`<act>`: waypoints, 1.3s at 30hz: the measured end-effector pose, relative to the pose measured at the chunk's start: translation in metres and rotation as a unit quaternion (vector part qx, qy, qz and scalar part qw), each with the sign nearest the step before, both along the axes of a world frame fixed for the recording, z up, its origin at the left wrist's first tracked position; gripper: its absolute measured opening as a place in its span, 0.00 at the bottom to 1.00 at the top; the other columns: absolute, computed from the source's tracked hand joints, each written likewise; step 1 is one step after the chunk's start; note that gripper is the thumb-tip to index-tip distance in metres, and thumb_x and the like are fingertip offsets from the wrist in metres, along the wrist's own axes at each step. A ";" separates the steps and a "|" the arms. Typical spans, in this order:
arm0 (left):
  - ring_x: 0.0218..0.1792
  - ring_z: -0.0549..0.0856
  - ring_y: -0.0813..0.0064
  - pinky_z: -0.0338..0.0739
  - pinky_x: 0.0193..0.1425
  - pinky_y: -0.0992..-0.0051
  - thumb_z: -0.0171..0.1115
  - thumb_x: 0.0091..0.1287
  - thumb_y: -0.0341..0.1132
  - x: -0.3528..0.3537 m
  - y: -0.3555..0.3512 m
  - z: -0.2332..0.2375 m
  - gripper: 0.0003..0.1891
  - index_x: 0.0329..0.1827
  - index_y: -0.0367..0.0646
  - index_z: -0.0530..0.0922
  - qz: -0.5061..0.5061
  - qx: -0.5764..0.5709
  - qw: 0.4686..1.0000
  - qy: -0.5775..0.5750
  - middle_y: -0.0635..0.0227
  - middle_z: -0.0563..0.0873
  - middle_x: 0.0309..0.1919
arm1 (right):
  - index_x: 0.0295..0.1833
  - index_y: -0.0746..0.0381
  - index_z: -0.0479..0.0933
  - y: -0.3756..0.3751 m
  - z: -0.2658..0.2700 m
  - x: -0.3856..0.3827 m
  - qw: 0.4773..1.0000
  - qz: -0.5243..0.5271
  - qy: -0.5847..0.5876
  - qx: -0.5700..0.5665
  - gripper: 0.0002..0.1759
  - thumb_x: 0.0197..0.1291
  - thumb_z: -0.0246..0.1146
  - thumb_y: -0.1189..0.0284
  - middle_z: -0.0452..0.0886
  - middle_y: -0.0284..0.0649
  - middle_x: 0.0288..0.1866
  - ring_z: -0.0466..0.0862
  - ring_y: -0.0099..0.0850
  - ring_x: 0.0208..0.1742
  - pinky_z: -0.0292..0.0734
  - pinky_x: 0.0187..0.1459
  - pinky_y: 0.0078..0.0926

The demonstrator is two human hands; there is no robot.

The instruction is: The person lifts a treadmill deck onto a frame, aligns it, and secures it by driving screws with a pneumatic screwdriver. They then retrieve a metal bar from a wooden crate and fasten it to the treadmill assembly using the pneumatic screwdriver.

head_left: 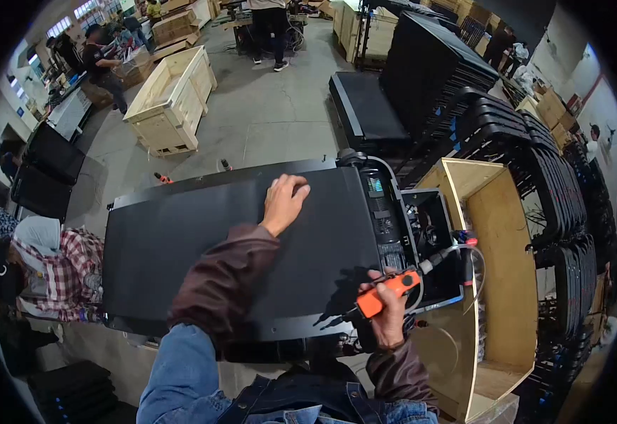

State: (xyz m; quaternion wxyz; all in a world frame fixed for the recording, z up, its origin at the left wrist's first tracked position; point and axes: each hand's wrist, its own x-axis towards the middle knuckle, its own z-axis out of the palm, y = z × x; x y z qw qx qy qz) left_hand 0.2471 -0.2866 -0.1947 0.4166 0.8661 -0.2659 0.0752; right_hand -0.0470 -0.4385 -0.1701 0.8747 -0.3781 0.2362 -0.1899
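A treadmill with a black belt (202,240) lies across in front of me, its control panel (381,205) at the right end. My left hand (285,201) rests on the belt near the far side, fingers loosely bent and holding nothing. In my right hand (391,311) is an orange electric screwdriver (387,292), gripped around its body near the treadmill's near right corner. Its thin bit points left, over the near side rail (308,326). A cable runs from its rear end toward the right.
Right of the treadmill stand a black parts bin (444,212) and an open plywood box (503,283). A person in a checked shirt (61,265) is at the left end. A wooden crate (170,102), stacked black treadmill decks (435,63) and black frames (570,283) stand around; other people work farther back.
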 end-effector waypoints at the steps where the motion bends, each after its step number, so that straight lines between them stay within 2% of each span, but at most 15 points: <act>1: 0.54 0.82 0.54 0.73 0.60 0.59 0.64 0.68 0.43 0.028 -0.020 -0.015 0.16 0.50 0.40 0.85 0.026 0.004 1.000 -0.012 0.58 0.85 0.47 | 0.66 0.60 0.65 0.006 -0.004 0.015 1.000 0.019 0.003 0.007 0.27 0.62 0.64 0.77 0.81 0.48 0.55 0.85 0.39 0.46 0.83 0.54 0.43; 4: 0.55 0.81 0.53 0.70 0.63 0.58 0.65 0.66 0.45 0.084 -0.067 -0.046 0.18 0.52 0.41 0.85 0.056 0.017 0.998 -0.023 0.57 0.86 0.48 | 0.65 0.61 0.65 0.012 -0.022 0.047 0.997 0.062 -0.011 0.051 0.26 0.62 0.63 0.79 0.81 0.48 0.55 0.85 0.39 0.48 0.82 0.55 0.42; 10: 0.49 0.84 0.58 0.69 0.60 0.62 0.65 0.64 0.45 0.102 -0.093 -0.054 0.17 0.49 0.44 0.88 0.032 0.039 0.998 0.026 0.60 0.88 0.43 | 0.65 0.61 0.66 0.008 -0.044 0.056 0.992 0.069 0.005 0.107 0.26 0.61 0.61 0.80 0.80 0.50 0.57 0.85 0.39 0.49 0.81 0.55 0.43; 13: 0.45 0.85 0.59 0.70 0.56 0.63 0.64 0.66 0.44 0.104 -0.093 -0.053 0.14 0.41 0.44 0.89 0.036 0.008 0.999 0.031 0.62 0.88 0.40 | 0.65 0.61 0.66 0.010 -0.044 0.056 0.991 0.084 0.007 0.108 0.26 0.61 0.62 0.80 0.80 0.50 0.56 0.86 0.39 0.49 0.81 0.55 0.42; 16: 0.39 0.86 0.56 0.75 0.49 0.64 0.63 0.68 0.40 0.105 -0.102 -0.042 0.11 0.41 0.43 0.86 0.000 -0.010 0.995 -0.097 0.62 0.88 0.39 | 0.65 0.61 0.66 0.013 -0.045 0.055 0.992 0.081 0.004 0.093 0.26 0.61 0.62 0.80 0.81 0.50 0.56 0.86 0.39 0.48 0.81 0.54 0.42; 18: 0.36 0.87 0.59 0.78 0.38 0.66 0.64 0.66 0.32 0.102 -0.122 -0.021 0.07 0.43 0.41 0.84 -0.081 -0.010 0.978 -0.191 0.64 0.86 0.34 | 0.65 0.61 0.66 0.012 -0.046 0.055 0.993 0.067 -0.012 0.094 0.26 0.61 0.62 0.80 0.81 0.50 0.55 0.86 0.39 0.47 0.81 0.53 0.42; 20: 0.34 0.88 0.66 0.79 0.34 0.72 0.64 0.70 0.34 0.090 -0.130 -0.008 0.10 0.50 0.41 0.82 -0.088 -0.035 0.988 -0.125 0.65 0.87 0.37 | 0.65 0.61 0.66 0.012 -0.048 0.052 0.993 0.066 -0.011 0.099 0.26 0.61 0.62 0.80 0.81 0.50 0.55 0.86 0.39 0.47 0.82 0.53 0.42; 21: 0.35 0.88 0.68 0.80 0.37 0.72 0.62 0.73 0.37 0.082 -0.128 0.002 0.11 0.50 0.40 0.82 -0.149 -0.186 0.962 0.134 0.65 0.87 0.39 | 0.65 0.61 0.66 0.011 -0.048 0.054 0.992 0.068 -0.017 0.108 0.26 0.61 0.62 0.80 0.81 0.50 0.55 0.86 0.39 0.47 0.82 0.53 0.43; 22: 0.36 0.89 0.71 0.82 0.39 0.72 0.61 0.75 0.41 0.072 -0.123 0.009 0.13 0.51 0.40 0.82 -0.198 -0.315 0.846 0.382 0.66 0.87 0.40 | 0.65 0.61 0.66 0.012 -0.046 0.055 0.992 0.066 -0.021 0.109 0.26 0.61 0.62 0.79 0.80 0.50 0.55 0.86 0.39 0.47 0.82 0.54 0.43; 23: 0.40 0.88 0.74 0.83 0.44 0.72 0.59 0.77 0.45 0.064 -0.110 0.011 0.18 0.56 0.39 0.79 -0.240 -0.327 0.797 0.448 0.65 0.86 0.44 | 0.65 0.61 0.66 0.012 -0.047 0.058 0.992 0.062 -0.028 0.105 0.26 0.61 0.62 0.79 0.80 0.50 0.55 0.86 0.39 0.47 0.82 0.54 0.43; 24: 0.40 0.88 0.74 0.83 0.44 0.72 0.59 0.77 0.45 0.054 -0.097 0.015 0.18 0.56 0.39 0.79 -0.248 -0.324 0.798 0.444 0.65 0.86 0.44 | 0.65 0.61 0.66 0.012 -0.049 0.058 0.993 0.055 -0.033 0.100 0.26 0.61 0.62 0.79 0.80 0.50 0.55 0.85 0.39 0.47 0.82 0.54 0.43; 26: 0.43 0.88 0.73 0.83 0.47 0.72 0.59 0.77 0.45 0.031 -0.070 0.019 0.18 0.57 0.39 0.78 -0.252 -0.374 0.703 0.549 0.64 0.87 0.47 | 0.65 0.61 0.66 0.014 -0.051 0.056 0.994 0.038 -0.029 0.100 0.26 0.61 0.62 0.78 0.80 0.50 0.55 0.85 0.39 0.46 0.82 0.54 0.43; 32: 0.45 0.88 0.71 0.83 0.51 0.72 0.60 0.77 0.44 -0.020 0.003 0.035 0.16 0.56 0.40 0.77 -0.270 -0.362 0.696 0.558 0.62 0.87 0.49 | 0.64 0.57 0.69 0.024 -0.028 0.052 0.990 -0.058 -0.097 0.088 0.24 0.64 0.66 0.71 0.82 0.43 0.54 0.84 0.36 0.45 0.79 0.56 0.46; 35: 0.44 0.88 0.73 0.83 0.50 0.73 0.61 0.76 0.42 -0.038 0.031 0.040 0.15 0.55 0.39 0.79 -0.265 -0.362 0.702 0.554 0.64 0.87 0.47 | 0.64 0.56 0.70 0.028 0.005 0.055 0.978 -0.109 -0.164 0.068 0.24 0.67 0.66 0.64 0.82 0.42 0.56 0.83 0.35 0.44 0.78 0.56 0.46; 39: 0.40 0.86 0.78 0.82 0.49 0.77 0.64 0.74 0.39 -0.060 0.067 0.043 0.14 0.54 0.38 0.83 -0.275 -0.376 0.707 0.532 0.69 0.86 0.41 | 0.64 0.58 0.71 0.031 0.060 0.071 0.952 -0.159 -0.260 0.036 0.21 0.71 0.64 0.64 0.82 0.43 0.57 0.84 0.35 0.45 0.77 0.60 0.45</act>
